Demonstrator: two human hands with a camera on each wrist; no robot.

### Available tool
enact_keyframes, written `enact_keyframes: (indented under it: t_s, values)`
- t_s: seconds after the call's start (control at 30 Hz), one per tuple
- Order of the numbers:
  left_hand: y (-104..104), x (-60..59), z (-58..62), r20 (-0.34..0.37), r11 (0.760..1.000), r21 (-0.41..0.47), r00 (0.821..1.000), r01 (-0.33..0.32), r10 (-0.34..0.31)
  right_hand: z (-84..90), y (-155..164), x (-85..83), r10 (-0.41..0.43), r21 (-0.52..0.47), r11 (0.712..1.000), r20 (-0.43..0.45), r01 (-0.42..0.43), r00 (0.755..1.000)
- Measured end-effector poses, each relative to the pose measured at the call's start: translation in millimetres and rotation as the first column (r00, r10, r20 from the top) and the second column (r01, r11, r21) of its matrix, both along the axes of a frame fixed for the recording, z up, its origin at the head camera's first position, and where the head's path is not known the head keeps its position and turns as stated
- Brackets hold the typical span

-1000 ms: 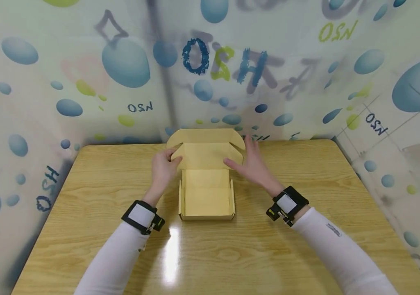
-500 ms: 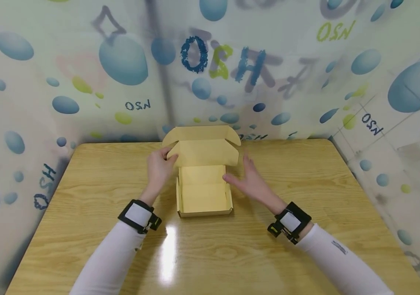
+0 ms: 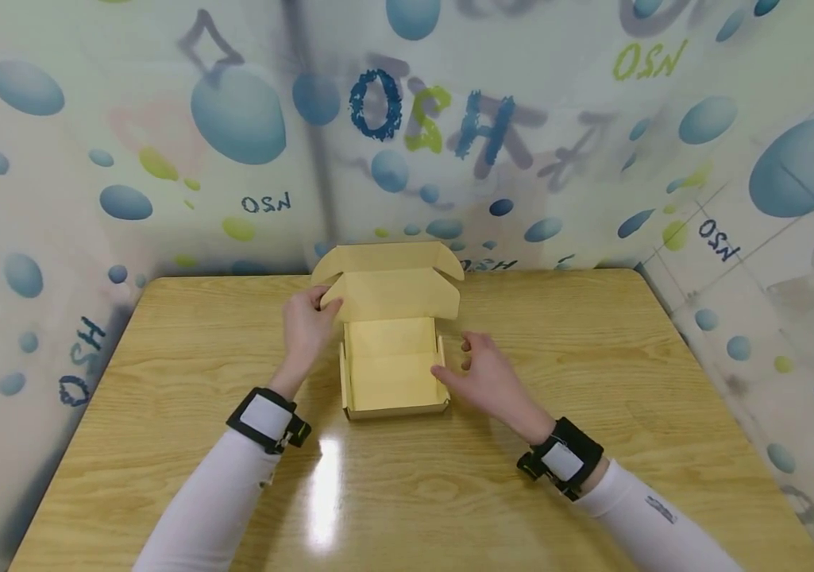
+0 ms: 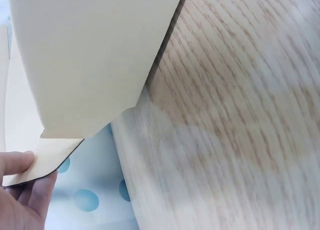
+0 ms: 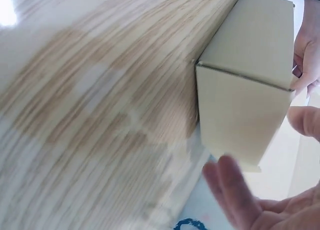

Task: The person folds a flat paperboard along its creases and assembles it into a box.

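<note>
A small cardboard box stands on the table in the head view, its lid raised at the back with flaps at both sides. My left hand pinches the lid's left flap. In the left wrist view, thumb and fingers of that hand lie on either face of the flap. Beside the box's right wall is my right hand, thumb at the wall's top edge; whether it touches cannot be told. The right wrist view has this hand spread around the box's corner, fingers loosely bent and holding nothing.
The wooden table reaches back to a patterned wall covering. Another such covering runs along the right side. A bright light reflection lies on the tabletop in front of the box.
My right hand has left the lid's right flap and come forward along the box's right side, its fingers bending. The left hand keeps its pinch on the left flap.
</note>
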State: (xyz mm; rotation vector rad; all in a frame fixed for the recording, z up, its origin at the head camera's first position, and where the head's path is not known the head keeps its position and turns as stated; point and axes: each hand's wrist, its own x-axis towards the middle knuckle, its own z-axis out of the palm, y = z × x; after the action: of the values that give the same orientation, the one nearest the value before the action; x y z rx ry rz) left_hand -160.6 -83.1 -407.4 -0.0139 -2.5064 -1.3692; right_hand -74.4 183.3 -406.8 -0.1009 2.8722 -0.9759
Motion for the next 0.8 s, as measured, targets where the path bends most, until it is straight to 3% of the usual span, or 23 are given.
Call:
enact_keyframes:
  t_s: [0.2, 0.5, 0.8]
  values:
    - [-0.5, 1.8, 2.0, -0.02, 1.0, -0.001, 1.0, 0.004, -0.004, 0.7, -8.6, 1.7, 0.023, 0.024, 0.999, -0.073, -0.022, 0.997]
    - [0.7, 4.4, -0.7, -0.063, 1.0, 0.011, 0.998, 0.006, -0.005, -7.9, -16.8, -0.5, -0.038, -0.099, 0.995, -0.034, 0.034, 0.999]
    - [2.2, 8.8, 0.3, -0.065, 0.996, 0.086, 0.997, 0.035, -0.029, -6.0, -22.1, -5.1, -0.069, -0.136, 0.989, -0.03, 0.064, 0.997]
